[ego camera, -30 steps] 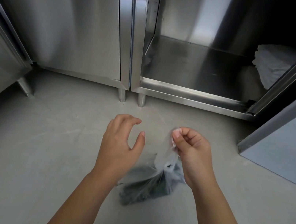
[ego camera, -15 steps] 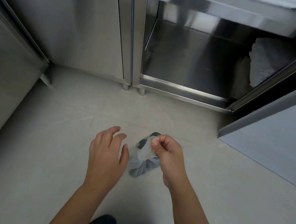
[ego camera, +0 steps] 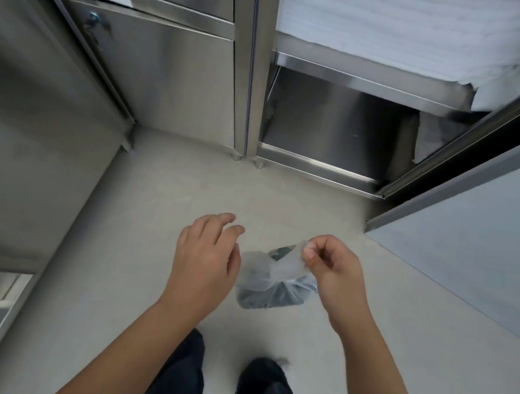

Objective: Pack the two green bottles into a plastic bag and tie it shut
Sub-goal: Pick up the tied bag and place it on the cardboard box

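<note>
A clear plastic bag (ego camera: 268, 275) hangs above the grey floor, with dark green bottles (ego camera: 274, 295) showing through its lower part. My right hand (ego camera: 330, 268) pinches the bag's gathered top between thumb and fingers. My left hand (ego camera: 207, 255) hovers just left of the bag, fingers spread and curved, holding nothing. How many bottles are inside cannot be made out.
Stainless steel cabinets (ego camera: 154, 80) stand ahead and to the left. An open compartment (ego camera: 339, 131) lies ahead, with stacked white towels (ego camera: 395, 24) on the shelf above it. An open cabinet door (ego camera: 491, 218) juts out at right. My dark-trousered legs (ego camera: 223, 390) are below.
I have risen from a crouch, so the view now looks down from higher. The bag has been lifted with my right hand. My left hand stays open beside it.
</note>
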Demonstrator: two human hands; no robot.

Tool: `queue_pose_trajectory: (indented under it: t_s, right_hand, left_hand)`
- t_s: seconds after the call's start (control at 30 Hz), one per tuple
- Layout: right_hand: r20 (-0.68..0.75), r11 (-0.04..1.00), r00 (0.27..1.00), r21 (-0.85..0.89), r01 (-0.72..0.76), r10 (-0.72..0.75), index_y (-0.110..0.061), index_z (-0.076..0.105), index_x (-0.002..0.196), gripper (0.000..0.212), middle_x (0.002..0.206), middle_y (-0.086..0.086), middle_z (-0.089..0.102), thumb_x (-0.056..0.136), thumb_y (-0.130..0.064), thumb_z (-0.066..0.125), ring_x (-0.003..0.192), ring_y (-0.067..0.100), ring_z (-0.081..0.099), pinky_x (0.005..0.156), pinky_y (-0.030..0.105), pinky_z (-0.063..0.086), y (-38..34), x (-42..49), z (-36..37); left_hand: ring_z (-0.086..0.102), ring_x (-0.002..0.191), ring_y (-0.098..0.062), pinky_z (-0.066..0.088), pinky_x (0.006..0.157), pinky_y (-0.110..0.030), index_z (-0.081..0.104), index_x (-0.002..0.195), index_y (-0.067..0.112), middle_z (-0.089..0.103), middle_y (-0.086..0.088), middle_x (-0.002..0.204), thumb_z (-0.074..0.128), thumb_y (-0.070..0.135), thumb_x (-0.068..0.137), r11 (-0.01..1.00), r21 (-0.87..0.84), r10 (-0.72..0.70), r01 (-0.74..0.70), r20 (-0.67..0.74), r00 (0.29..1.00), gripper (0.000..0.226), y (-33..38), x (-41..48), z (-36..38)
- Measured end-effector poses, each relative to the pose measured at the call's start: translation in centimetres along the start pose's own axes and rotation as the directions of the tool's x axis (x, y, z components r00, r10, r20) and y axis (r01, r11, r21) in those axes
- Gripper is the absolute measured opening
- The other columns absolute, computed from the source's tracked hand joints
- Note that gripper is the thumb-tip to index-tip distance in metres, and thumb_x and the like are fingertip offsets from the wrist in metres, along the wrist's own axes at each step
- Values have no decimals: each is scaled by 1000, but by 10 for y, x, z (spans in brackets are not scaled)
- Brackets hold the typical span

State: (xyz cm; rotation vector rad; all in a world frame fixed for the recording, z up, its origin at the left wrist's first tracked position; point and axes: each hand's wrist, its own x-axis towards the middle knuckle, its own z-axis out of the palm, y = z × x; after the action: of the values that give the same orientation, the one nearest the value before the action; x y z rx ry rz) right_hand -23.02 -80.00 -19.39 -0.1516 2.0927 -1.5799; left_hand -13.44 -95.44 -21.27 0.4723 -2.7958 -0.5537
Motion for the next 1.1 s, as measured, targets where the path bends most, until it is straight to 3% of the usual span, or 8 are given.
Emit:
queue_pose_trajectory:
  t_s: [0.17, 0.37, 0.57, 0.7, 1.1]
  right_hand:
    - [69, 990, 990, -66, 128, -124, -6, 52, 70, 18, 65, -2, 49, 84, 6, 51, 59, 0, 43, 58, 10, 37, -57, -47, -25]
    - [113, 976, 974, -75, 206, -197, -19, 50, 65, 30, 65, -3, 48, 84, 4, 51, 61, 4, 42, 59, 13, 36, -101, -86, -46]
    - [171, 951, 938, -18, 310, -302, -19, 48, 65, 29, 65, -1, 46, 84, 4, 52, 63, 10, 40, 61, 21, 35, -123, -112, -67]
    - [260, 940, 910, -24, 341, -324, -19, 48, 64, 30, 63, -2, 45, 83, 4, 52, 57, 2, 38, 57, 13, 34, -124, -123, -74]
    - [472, 939, 825, 15, 344, -310, -19, 48, 61, 35, 59, -3, 43, 82, 8, 50, 52, 1, 38, 51, 11, 33, -113, -159, -72]
  left_hand:
    - [55, 99, -25, 42, 83, -37, 62, 97, 8, 65, -10, 104, 39, 16, 80, 998, 33, -55, 55, 3, 998, 30, 34, -20, -57]
    - [59, 96, -29, 46, 83, -38, 63, 98, 5, 65, -13, 103, 40, 15, 81, 996, 30, -86, 88, -78, 993, 30, 76, -59, -104]
    - [60, 98, -29, 45, 82, -39, 63, 98, 6, 65, -11, 104, 38, 20, 81, 980, 126, -142, 156, -116, 983, 33, 96, -101, -126]
    - [53, 99, -24, 35, 84, -33, 63, 98, 6, 65, -11, 104, 39, 21, 81, 957, 160, -211, 242, -188, 959, 34, 108, -120, -127]
    - [57, 98, -26, 35, 82, -34, 63, 98, 10, 66, -7, 104, 36, 28, 81, 849, 245, -421, 468, -220, 880, 36, 146, -181, -129]
